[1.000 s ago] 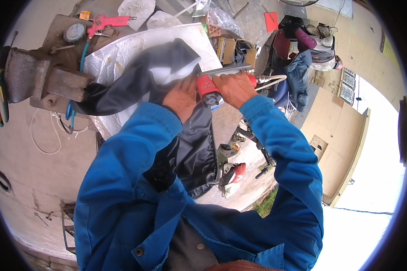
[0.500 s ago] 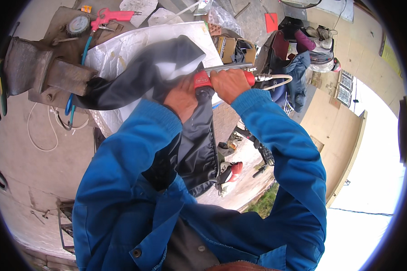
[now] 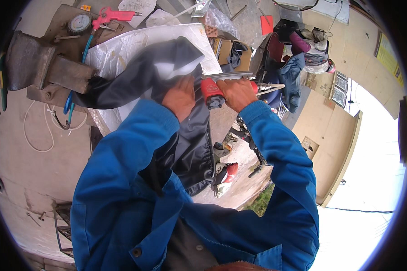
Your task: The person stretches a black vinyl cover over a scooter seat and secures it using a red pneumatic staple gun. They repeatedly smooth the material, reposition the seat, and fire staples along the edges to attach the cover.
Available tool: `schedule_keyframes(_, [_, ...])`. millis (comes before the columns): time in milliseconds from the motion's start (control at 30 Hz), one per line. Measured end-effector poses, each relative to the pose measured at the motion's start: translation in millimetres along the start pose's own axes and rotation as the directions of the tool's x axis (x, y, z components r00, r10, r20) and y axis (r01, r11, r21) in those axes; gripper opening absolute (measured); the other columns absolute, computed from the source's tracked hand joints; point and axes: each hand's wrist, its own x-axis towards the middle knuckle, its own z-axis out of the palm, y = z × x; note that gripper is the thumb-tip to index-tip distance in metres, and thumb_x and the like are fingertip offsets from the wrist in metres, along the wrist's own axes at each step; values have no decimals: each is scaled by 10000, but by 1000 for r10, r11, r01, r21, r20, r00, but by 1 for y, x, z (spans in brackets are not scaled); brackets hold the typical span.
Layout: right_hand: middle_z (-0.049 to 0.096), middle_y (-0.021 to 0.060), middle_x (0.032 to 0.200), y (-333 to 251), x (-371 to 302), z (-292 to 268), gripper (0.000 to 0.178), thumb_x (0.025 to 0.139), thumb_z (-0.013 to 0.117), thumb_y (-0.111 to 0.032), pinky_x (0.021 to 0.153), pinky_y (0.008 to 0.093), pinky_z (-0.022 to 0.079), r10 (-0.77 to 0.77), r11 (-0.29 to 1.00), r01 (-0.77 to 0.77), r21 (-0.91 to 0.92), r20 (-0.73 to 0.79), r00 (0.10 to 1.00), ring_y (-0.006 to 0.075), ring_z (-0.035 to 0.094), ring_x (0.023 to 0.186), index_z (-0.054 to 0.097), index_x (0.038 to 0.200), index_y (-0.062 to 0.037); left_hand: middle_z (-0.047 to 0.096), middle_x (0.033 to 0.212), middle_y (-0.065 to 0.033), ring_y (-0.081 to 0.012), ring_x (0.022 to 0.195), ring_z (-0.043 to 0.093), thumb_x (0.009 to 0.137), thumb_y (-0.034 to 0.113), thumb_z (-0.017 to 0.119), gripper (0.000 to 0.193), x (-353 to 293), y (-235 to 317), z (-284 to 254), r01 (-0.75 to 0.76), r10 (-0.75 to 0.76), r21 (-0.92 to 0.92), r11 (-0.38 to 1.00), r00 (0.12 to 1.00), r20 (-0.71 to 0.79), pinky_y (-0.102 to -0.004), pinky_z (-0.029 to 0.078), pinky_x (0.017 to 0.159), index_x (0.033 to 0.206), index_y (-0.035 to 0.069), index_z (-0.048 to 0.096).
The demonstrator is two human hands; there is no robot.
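Observation:
A red air staple gun (image 3: pixel 211 92) is gripped in my right hand (image 3: pixel 238 94), its long metal magazine (image 3: pixel 226 76) on the far side and its round black cap turned toward me. An air hose (image 3: pixel 276 86) runs from the fitting at its right end. My left hand (image 3: pixel 180 98) rests on a glossy black leather-like cover (image 3: pixel 192 135), fingers stretched out together and pointing away from me. The thumb is hidden. The cover's folds spread to the left and hang toward my body. The staple gun is just right of the left hand, apart from it.
A metal vise (image 3: pixel 49 67) stands at the left. Behind it lie a pink air gun (image 3: pixel 115 16) and a round gauge (image 3: pixel 79 25). White sheeting (image 3: pixel 108 56) lies under the cover. An open cardboard box (image 3: pixel 224 50) and a clothing-laden heap (image 3: pixel 296 67) stand beyond.
My right hand has shifted the staple gun slightly right and toward me, away from the left hand, and tilted it so its black cap shows. My left hand stays on the cover.

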Motion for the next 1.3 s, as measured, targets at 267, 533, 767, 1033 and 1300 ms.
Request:
schedule_keyframes(267, [737,107,895,0,6,2,249,833,719,-76,746,486,569,-23,999,22,-35,-22,999,327,756,886,646,1071,-99,515,1585,-216,-346,1489,464,988,110,522,405,7,1,9,77,-89,-161,984,994,-69,-445,376,1251,1322,-75,656])
schedule_keyframes(533, [742,86,927,15,2,-7,270,835,734,-86,770,471,574,43,998,-41,-41,39,998,316,759,903,654,1092,-106,420,1668,-174,-305,1459,453,918,259,661,551,31,-16,-29,14,23,-151,988,970,241,-424,410,1211,1411,20,604])
schedule_keyframes(767, [739,76,893,32,-9,19,243,869,653,-86,751,503,562,-28,998,36,52,-159,987,316,757,867,662,1109,-124,483,1607,-155,-272,1385,505,912,254,688,595,31,-17,-23,-9,20,-65,998,985,170,-408,439,1172,1428,-29,603])
schedule_keyframes(1033, [738,126,1016,46,-33,54,595,724,862,-117,861,477,566,93,902,62,426,-333,938,361,717,985,675,1289,-108,511,1568,-160,-285,1336,528,898,255,710,548,31,-16,-31,-41,43,-17,999,985,170,-406,466,1118,1333,-75,662])
schedule_keyframes(1300, [769,143,1066,27,-93,86,499,767,843,-151,839,487,582,410,749,-70,659,-378,830,385,731,971,738,1254,-155,513,1566,-171,-303,1332,533,898,249,701,524,35,-14,-37,-79,75,24,997,987,144,-440,475,1100,1314,-68,662])
